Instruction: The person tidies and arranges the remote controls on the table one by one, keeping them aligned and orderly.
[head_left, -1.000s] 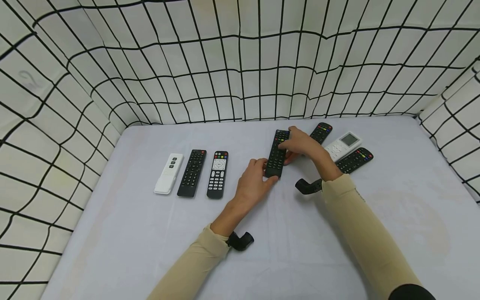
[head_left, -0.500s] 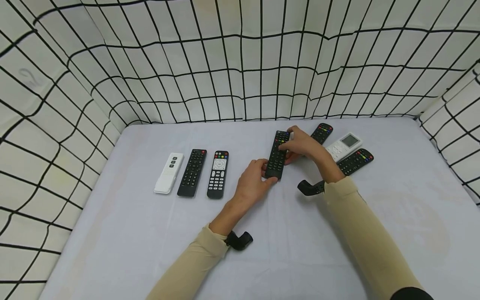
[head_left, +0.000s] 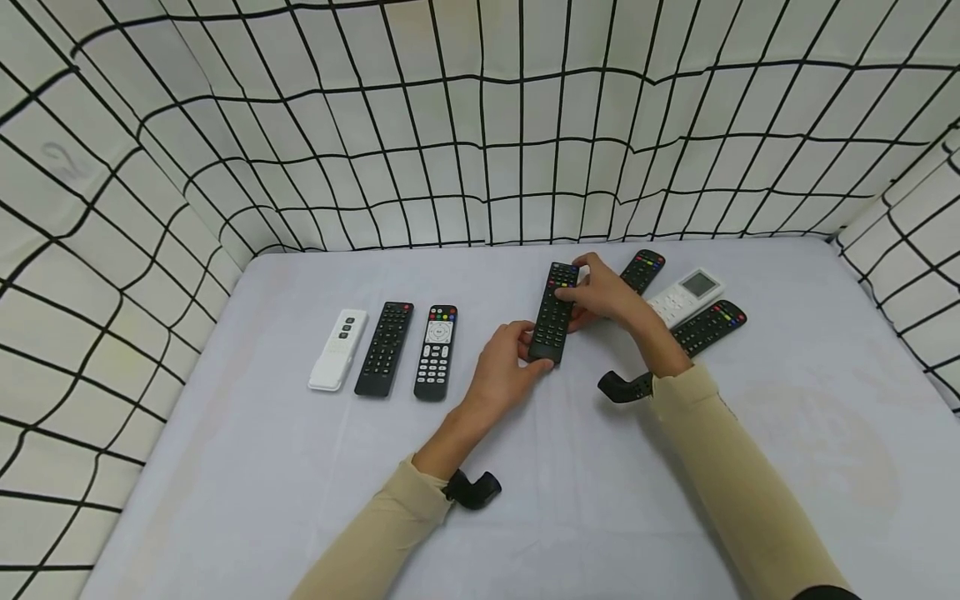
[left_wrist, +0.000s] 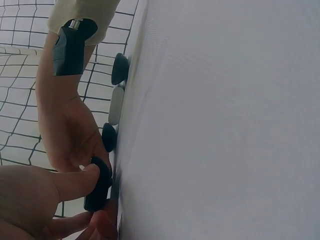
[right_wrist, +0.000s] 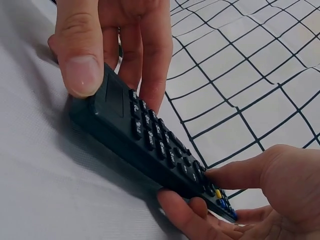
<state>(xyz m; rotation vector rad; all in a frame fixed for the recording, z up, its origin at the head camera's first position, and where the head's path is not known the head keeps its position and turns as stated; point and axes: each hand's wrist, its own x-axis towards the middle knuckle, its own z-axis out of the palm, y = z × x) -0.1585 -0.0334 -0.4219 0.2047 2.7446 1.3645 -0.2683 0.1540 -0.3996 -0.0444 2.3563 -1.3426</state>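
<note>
A long black remote control (head_left: 553,321) with small buttons is held by both hands over the white cloth. My left hand (head_left: 501,367) pinches its near end, thumb on the end and fingers along the left side. At the far part, my right hand (head_left: 603,292) grips it, thumb on the button face and fingers at its right edge and underneath. The right wrist view shows the remote control (right_wrist: 145,135) tilted, with a shadow below it; whether its near end touches the cloth I cannot tell. In the left wrist view only a narrow side of the remote control (left_wrist: 99,184) shows.
Left of the hands lie a white remote (head_left: 338,350), a black remote (head_left: 385,350) and a black remote with white keys (head_left: 435,354), side by side. Under the right arm are a black remote (head_left: 643,268), a white remote with a screen (head_left: 684,296) and another black remote (head_left: 708,327). Black netting (head_left: 483,150) encloses the table.
The held remote control's near end and the right wrist have shifted very slightly toward me. Both hands keep the same hold; the other remotes have not moved.
</note>
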